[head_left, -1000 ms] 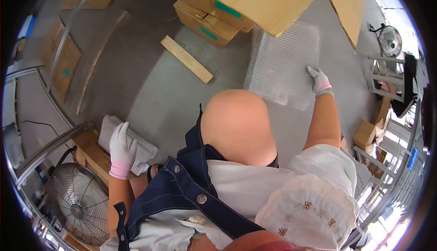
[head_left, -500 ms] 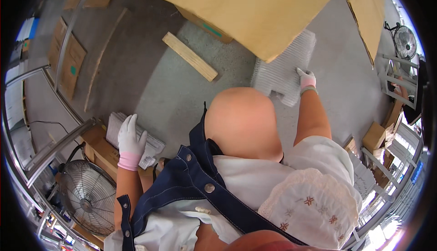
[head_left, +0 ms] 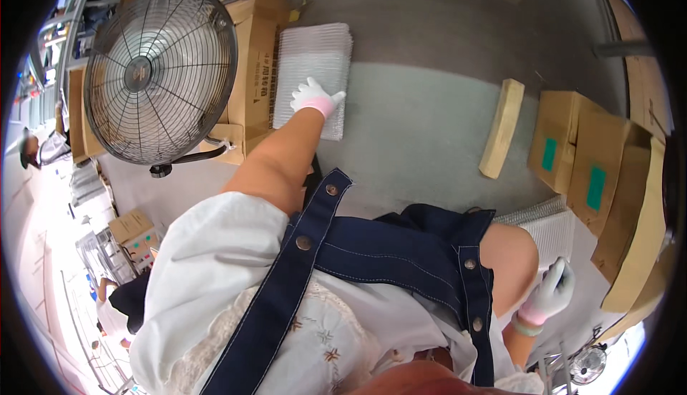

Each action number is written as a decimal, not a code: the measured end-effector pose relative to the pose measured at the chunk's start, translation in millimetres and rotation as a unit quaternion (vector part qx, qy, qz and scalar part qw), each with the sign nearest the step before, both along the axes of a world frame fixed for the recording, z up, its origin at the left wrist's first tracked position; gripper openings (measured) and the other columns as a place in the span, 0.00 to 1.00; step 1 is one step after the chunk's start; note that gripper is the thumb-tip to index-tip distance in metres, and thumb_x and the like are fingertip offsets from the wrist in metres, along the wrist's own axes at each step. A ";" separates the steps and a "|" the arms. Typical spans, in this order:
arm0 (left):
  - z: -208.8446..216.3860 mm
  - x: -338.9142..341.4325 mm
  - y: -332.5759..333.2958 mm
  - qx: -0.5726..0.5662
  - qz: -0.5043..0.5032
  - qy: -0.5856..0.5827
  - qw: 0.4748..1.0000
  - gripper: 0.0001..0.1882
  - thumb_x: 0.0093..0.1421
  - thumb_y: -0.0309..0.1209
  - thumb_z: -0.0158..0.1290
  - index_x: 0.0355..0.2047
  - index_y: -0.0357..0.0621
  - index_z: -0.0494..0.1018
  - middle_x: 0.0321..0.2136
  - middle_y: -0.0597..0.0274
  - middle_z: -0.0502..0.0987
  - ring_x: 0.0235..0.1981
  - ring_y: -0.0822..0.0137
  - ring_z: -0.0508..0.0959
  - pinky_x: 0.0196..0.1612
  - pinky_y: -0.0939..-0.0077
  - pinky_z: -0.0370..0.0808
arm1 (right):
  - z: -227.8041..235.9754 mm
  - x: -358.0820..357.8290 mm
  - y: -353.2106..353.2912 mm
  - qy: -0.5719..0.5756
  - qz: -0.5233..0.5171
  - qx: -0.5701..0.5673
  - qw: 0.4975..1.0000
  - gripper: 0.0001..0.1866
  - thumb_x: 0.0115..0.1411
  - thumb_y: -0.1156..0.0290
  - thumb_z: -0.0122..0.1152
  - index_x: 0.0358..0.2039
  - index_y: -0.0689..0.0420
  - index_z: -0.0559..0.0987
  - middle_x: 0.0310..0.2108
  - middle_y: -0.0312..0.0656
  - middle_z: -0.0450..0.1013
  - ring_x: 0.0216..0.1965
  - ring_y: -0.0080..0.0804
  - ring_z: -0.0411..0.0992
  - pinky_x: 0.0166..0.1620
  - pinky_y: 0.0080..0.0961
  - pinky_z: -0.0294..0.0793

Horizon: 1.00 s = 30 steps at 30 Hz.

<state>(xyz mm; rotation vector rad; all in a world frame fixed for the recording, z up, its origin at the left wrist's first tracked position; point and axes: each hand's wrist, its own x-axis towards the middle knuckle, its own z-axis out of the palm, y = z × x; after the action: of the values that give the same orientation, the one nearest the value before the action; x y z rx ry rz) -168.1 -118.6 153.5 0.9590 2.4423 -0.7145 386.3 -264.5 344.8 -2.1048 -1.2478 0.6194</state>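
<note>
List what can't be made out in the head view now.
Head view: palm of the white-gloved, pink-cuffed left hand, hidden by its own back.
Head view: part of the whitish ribbed stack at right, hidden by the bare knee.
Head view: details of the small, round, dark fan at lower right, too small in the glare.

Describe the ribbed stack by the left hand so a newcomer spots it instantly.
Start at the big round fan, upper left, and the cardboard box just right of it. Right of that box lies a pale ribbed stack, the left hand over its lower half. Unlike the ribbed pile partly behind the person's knee, lower right, this one lies fan-side.
</note>
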 end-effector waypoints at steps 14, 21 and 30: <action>-28.8 -26.5 -21.8 0.048 0.002 -0.123 0.991 0.55 0.52 0.51 0.64 0.72 0.51 0.45 0.66 0.45 0.54 0.66 0.42 0.59 0.62 0.47 0.68 | -105.4 -241.4 89.1 0.228 0.372 -0.232 0.869 0.12 0.62 0.68 0.64 0.40 0.64 0.81 0.31 0.39 0.77 0.30 0.21 0.73 0.36 0.21 0.74; -34.3 -37.6 -34.0 0.069 -0.031 -0.121 0.990 0.55 0.52 0.52 0.62 0.71 0.46 0.44 0.67 0.38 0.52 0.65 0.39 0.60 0.64 0.49 0.67 | -122.2 -235.6 93.0 0.229 0.326 -0.345 0.850 0.14 0.62 0.68 0.63 0.42 0.65 0.81 0.30 0.38 0.77 0.29 0.19 0.72 0.35 0.20 0.74; -48.0 -21.6 -27.0 0.030 -0.043 -0.070 0.996 0.54 0.55 0.50 0.61 0.71 0.45 0.41 0.67 0.39 0.51 0.66 0.37 0.59 0.62 0.48 0.69 | -141.3 -227.5 87.3 0.241 0.339 -0.371 0.830 0.16 0.62 0.67 0.63 0.45 0.67 0.79 0.34 0.42 0.79 0.34 0.24 0.76 0.40 0.24 0.76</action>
<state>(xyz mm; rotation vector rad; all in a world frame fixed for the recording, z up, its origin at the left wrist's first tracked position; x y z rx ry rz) -189.7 -145.6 105.6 1.1035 2.3248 -0.5847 158.8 -177.2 203.6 -1.7572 -1.5802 2.0950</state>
